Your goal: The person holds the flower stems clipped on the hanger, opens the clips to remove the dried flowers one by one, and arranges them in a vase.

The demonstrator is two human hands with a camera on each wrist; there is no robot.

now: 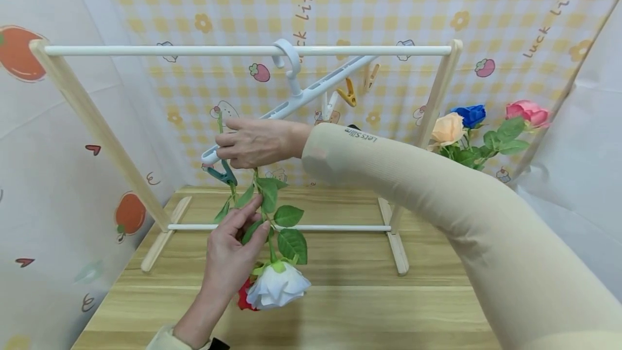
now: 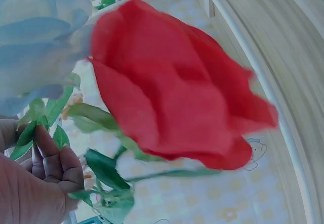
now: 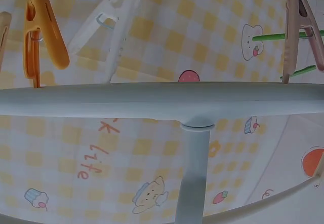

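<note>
A white clip hanger hangs tilted from the top rod of a wooden rack. My right hand grips the hanger's low left end; it does not show in the right wrist view. There a teal clip holds a green stem. A white rose hangs head down, with a red rose behind it. My left hand pinches the stem and leaves just above the blooms. The left wrist view shows the red rose close up, the white rose and my curled fingers.
Peach, blue and pink roses stand at the back right. Orange, white and pinkish clips hang off the hanger bar. The rack stands on a wooden table against checked backdrop walls.
</note>
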